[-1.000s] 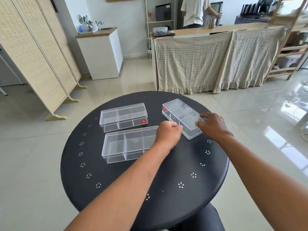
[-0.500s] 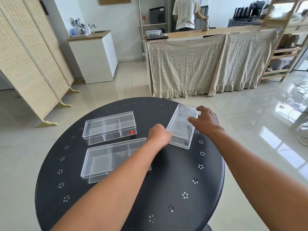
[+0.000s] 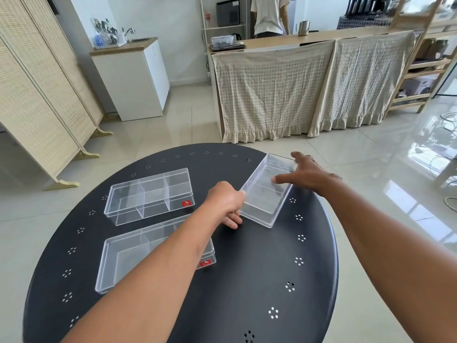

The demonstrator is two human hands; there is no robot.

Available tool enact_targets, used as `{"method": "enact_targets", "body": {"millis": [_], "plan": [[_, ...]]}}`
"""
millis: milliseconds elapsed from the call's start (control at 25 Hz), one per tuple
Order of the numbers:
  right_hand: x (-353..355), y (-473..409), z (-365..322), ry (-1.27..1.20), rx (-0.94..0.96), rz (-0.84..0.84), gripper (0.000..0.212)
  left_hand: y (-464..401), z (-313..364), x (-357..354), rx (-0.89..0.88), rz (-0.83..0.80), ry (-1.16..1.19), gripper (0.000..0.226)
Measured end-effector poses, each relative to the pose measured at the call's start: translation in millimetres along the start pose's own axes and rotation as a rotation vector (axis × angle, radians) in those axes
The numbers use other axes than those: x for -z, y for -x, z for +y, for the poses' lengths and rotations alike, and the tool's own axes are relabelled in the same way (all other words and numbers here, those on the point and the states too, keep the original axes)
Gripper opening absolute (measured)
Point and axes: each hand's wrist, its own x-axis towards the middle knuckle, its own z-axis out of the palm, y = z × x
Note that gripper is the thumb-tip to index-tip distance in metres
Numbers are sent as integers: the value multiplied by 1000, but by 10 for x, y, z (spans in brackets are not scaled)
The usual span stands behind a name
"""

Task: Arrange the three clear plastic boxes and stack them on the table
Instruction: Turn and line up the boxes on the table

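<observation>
Three clear plastic boxes with dividers lie on a round black table (image 3: 259, 268). One box (image 3: 149, 195) sits at the back left, a red sticker on its front. A second box (image 3: 138, 256) lies nearer to me on the left, partly hidden under my left forearm. The third box (image 3: 265, 199) lies at an angle near the table's right rim. My left hand (image 3: 226, 203) is curled against its near left corner. My right hand (image 3: 305, 173) rests on its far right side, thumb on the lid and fingers spread along the far edge.
The table's right rim is close to the third box. Beyond the table are a tiled floor, a folding screen (image 3: 37, 95) on the left, a white cabinet (image 3: 134, 78), and a cloth-draped counter (image 3: 309, 87) with a person (image 3: 269, 16) standing behind it.
The third box has turned from a diagonal lie to point away from me, with both hands staying on it. My view has moved closer and lower over the table.
</observation>
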Motion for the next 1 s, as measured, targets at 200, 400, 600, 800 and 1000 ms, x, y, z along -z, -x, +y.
{"method": "enact_targets", "body": {"millis": [200,400,600,800,1000], "plan": [[-15,10,174,-92,-96,62,107,-124,61,140,76,74,227,27],[6,108,127,-299,-87,124,76,-70,110,103,24,181,371,23],[82,263,41,-469,-37,100,84,-25,153,301,-165,254,368,11],[86,382,-9,-754,-54,65,36,110,46,474,-489,233,202,24],[22,371,-11,-928,-135,166,44,181,-91,473,-566,307,64,51]]}}
